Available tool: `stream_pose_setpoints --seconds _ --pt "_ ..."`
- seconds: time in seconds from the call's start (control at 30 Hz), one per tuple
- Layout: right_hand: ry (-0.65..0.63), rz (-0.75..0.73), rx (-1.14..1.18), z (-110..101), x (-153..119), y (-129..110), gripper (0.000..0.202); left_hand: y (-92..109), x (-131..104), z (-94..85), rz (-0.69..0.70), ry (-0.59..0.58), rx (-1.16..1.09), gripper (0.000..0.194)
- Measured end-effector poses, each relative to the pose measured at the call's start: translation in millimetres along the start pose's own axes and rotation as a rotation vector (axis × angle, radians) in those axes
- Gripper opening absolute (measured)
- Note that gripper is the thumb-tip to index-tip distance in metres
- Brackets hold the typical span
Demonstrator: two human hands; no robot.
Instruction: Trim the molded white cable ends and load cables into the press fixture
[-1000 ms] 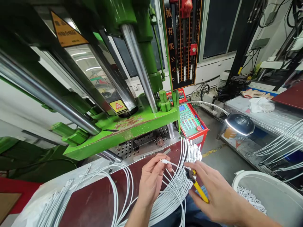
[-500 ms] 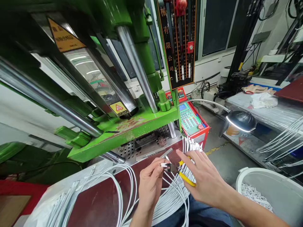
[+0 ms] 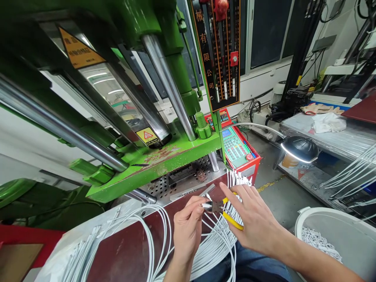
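My left hand [image 3: 187, 227] pinches a small white cable end [image 3: 205, 205] between thumb and fingertips. Yellow-handled cutting pliers [image 3: 217, 207] lie in my right hand [image 3: 255, 211], with the fingers around the handles. The pliers' jaws point left and meet the white end right at my left fingertips. Whether the jaws are fully closed on it is too small to tell. Below both hands, a thick bundle of white cables [image 3: 212, 250] curves over the table edge and my lap. Several white cable ends [image 3: 238, 178] stand up behind my right hand.
A green press [image 3: 158, 166] stands over the dark red tabletop [image 3: 123, 250]. More coiled white cables [image 3: 79, 250] lie at left. At right are a pale bin [image 3: 352, 231] holding small white scraps, a black lamp [image 3: 299, 148] and a red control box [image 3: 249, 166].
My hands and the pliers keep almost the same pose. Slightly less of the white cable end shows at my left fingertips. The camera view has shifted a little.
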State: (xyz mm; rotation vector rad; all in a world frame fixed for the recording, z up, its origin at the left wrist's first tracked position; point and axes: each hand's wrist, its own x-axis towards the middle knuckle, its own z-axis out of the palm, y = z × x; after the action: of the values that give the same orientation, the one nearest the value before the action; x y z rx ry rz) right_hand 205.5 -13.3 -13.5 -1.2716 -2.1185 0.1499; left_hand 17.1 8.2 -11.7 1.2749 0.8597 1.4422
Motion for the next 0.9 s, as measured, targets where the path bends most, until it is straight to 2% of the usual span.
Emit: stream_pose_setpoints --seconds 0.33,0.6,0.77,0.9 --pt "-0.011 -0.021 -0.026 1.1 -1.4 1.1 0.067 3.7 0.2 0.5 0.077 -0.013 0.096 0.013" --pt "0.033 -0.088 0.015 2.8 -2.6 4.4 0.052 2.4 -1.6 0.1 0.047 -0.025 0.094 0.014" --pt "-0.012 -0.070 0.006 5.1 -5.9 6.4 0.050 3.5 -1.2 3.6 -0.012 -0.019 0.058 0.014" --pt "-0.106 -0.033 0.091 2.4 -5.1 5.8 0.052 4.8 0.0 5.6 -0.045 -0.018 0.040 0.015"
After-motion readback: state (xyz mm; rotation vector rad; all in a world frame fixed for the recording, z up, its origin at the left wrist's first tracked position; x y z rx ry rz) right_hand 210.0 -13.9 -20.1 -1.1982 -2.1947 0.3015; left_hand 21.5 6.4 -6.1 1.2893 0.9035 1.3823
